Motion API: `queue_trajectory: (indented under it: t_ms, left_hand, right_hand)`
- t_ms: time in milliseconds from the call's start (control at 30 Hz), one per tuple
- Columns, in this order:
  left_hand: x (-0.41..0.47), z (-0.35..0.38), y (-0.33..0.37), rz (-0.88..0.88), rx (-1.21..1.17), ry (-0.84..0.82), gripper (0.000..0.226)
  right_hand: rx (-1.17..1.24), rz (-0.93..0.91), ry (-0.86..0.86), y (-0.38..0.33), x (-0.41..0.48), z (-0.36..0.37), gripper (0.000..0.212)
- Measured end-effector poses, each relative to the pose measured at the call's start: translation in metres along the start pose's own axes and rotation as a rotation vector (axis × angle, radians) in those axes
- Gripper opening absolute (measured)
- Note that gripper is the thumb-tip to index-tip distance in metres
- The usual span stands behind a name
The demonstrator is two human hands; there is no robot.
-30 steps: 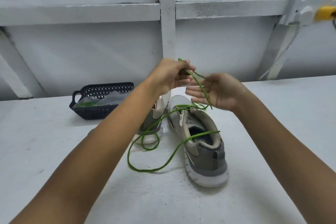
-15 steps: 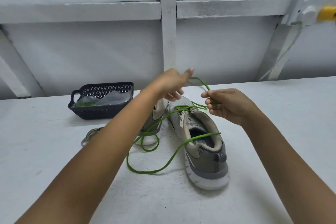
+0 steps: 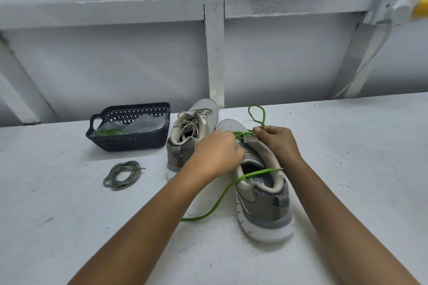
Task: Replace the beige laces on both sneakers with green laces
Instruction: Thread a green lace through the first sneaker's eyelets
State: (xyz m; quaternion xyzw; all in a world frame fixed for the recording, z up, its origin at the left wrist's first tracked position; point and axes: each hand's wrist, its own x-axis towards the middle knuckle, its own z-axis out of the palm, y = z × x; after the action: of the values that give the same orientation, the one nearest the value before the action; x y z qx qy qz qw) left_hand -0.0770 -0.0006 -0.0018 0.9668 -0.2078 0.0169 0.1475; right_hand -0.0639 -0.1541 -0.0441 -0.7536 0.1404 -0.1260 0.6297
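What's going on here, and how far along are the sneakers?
A person is lacing the near sneaker with a green lace. The right hand pinches it by the front eyelets, a loop standing above; the left hand is at the eyelets too, its grip hidden. The far sneaker still wears its beige laces. One removed lace lies coiled on the table near a dark basket.

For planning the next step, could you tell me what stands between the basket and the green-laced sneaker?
The head view shows the other sneaker, still in beige laces, standing between the basket and the sneaker with the green lace.
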Motion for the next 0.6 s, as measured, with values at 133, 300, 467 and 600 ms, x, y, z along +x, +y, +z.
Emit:
queue_trajectory:
  t_ms: [133,300,467,600]
  left_hand:
    - [-0.003,0.003,-0.001,0.000,-0.021,0.063,0.024]
    - [-0.003,-0.001,-0.004,0.040,-0.013,0.029,0.021]
    - [0.005,-0.001,-0.008,0.015,0.070,0.007,0.034]
    - [0.019,-0.002,-0.007,0.009,0.030,0.126,0.039]
  right_hand:
    - [-0.024,-0.013,0.008,0.003,0.000,0.002,0.014]
    - [-0.040,-0.031,0.054,0.007,0.000,0.003,0.009]
    - [-0.064,-0.039,0.056,0.009,0.001,0.002,0.007]
    - [-0.145,-0.054,0.052,0.010,0.006,0.001,0.014]
